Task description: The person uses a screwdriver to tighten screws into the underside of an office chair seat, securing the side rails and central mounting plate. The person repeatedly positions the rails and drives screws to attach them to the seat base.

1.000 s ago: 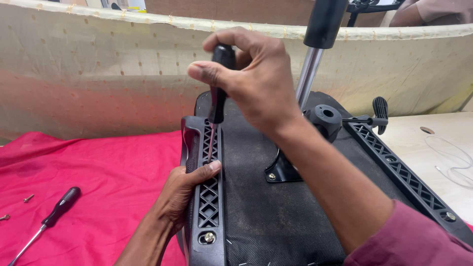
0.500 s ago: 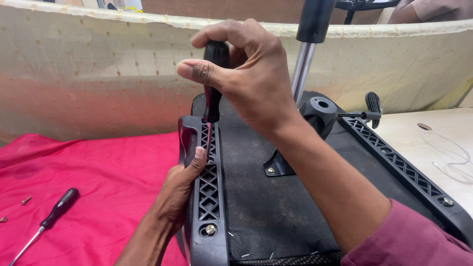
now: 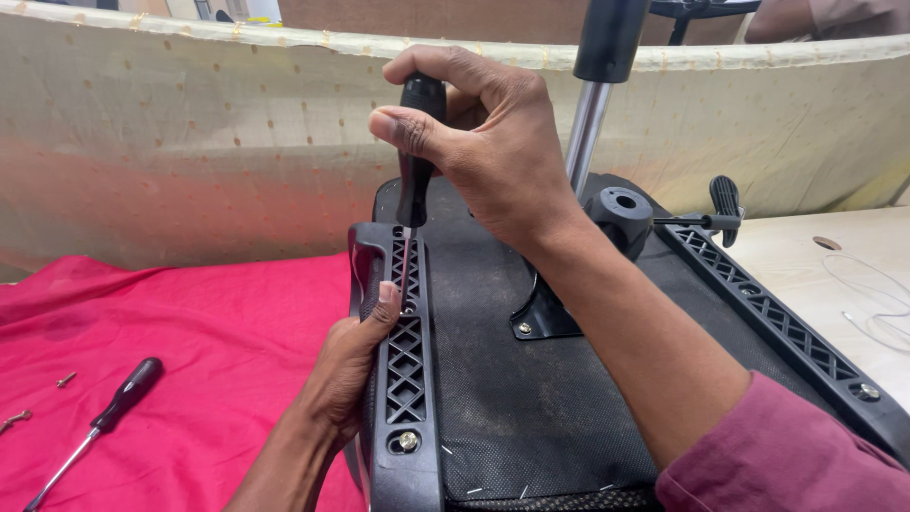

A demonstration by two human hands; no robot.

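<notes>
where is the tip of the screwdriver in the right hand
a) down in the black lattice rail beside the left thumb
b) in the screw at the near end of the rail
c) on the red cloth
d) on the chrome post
a: the right hand holds the screwdriver upright, its shaft going down into the lattice rail next to the left hand.

Spare screwdriver (image 3: 100, 422) on red cloth (image 3: 190, 332); loose screws (image 3: 64, 380) nearby; beige fabric panel (image 3: 190, 142) behind.

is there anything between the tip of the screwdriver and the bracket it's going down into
Nothing visible blocks it. The right hand holds the black-handled screwdriver upright, its shaft running straight down into the black lattice bracket. The left hand grips the bracket's side, thumb beside the shaft, not under it. The tip itself is hidden in the lattice.
</notes>
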